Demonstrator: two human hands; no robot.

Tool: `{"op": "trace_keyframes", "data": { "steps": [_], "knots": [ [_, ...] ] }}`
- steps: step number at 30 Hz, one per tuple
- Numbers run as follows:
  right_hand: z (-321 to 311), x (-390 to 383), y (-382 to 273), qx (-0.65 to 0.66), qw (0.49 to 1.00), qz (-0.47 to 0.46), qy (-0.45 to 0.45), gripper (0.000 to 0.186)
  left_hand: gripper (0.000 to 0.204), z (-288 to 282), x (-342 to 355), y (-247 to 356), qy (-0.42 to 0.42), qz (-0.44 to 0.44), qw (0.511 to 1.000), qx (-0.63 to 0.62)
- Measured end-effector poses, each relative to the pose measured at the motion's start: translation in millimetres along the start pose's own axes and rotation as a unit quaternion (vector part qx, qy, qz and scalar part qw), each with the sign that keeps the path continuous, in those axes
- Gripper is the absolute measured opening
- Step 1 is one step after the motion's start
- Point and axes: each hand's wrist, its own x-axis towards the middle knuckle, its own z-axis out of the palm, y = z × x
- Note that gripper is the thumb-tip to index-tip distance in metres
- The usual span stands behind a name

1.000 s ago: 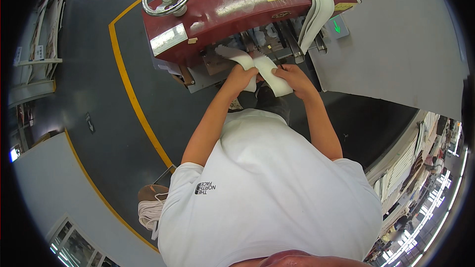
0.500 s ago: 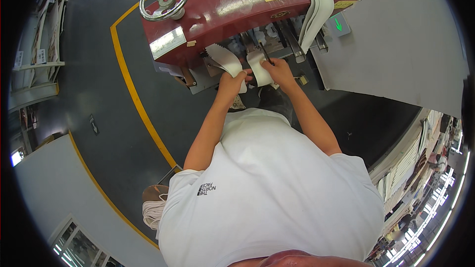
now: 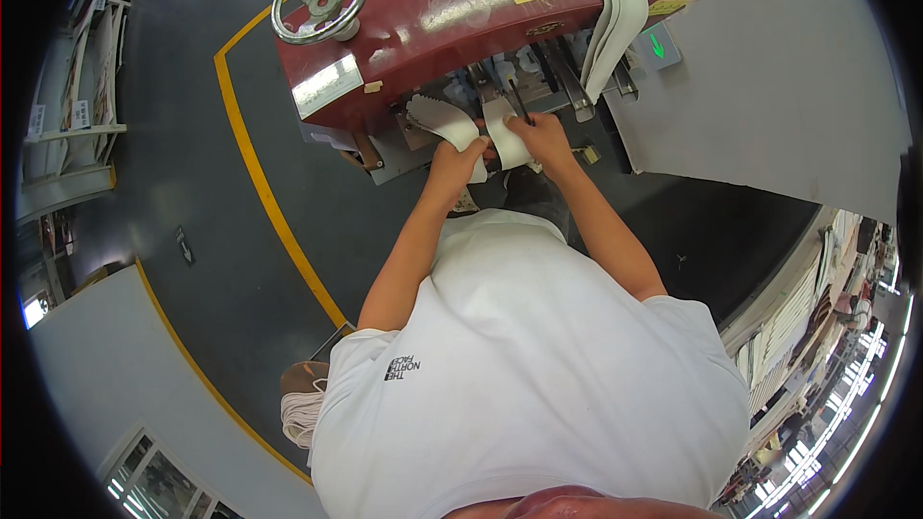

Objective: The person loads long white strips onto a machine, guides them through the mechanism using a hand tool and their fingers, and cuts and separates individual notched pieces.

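Observation:
My left hand is closed on a stack of white strips. Their far ends are fanned out into a stepped edge, and the near end curls down past my thumb. Close by on the right, my right hand grips a second white strip piece, which bends toward me. A thin dark stick-like tool also juts up from the right hand's fingers; its kind is not clear. Both hands are in front of the opening under a dark red machine. The fingers beneath the strips are partly hidden.
A chrome handwheel tops the machine's left end. Long white strips drape over its right part. Metal rails jut toward me below. A grey panel stands at right. A bundle of pale strips lies at lower left.
The left stack has shifted slightly right and down, and its fanned ends are more closely gathered. The right hand's strip has barely moved, and both hands keep their grip.

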Motion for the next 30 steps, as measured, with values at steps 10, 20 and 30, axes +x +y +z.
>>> {"op": "trace_keyframes", "data": {
  "steps": [10,20,30],
  "knots": [
    [-1.0,12.3,0.2,-0.157,0.974,-0.159,0.030,0.042,0.034,0.9,1.5,-6.8,0.017,0.002,1.000,0.004],
    [14.8,8.6,-4.9,-0.092,0.983,-0.141,0.075,0.047,0.038,-0.3,4.6,-6.9,0.040,-0.008,0.999,0.031],
    [8.7,12.8,-1.2,-0.174,0.966,-0.154,0.112,0.035,0.034,1.0,2.5,-3.7,0.041,0.024,0.999,-0.002]
  ]
}}
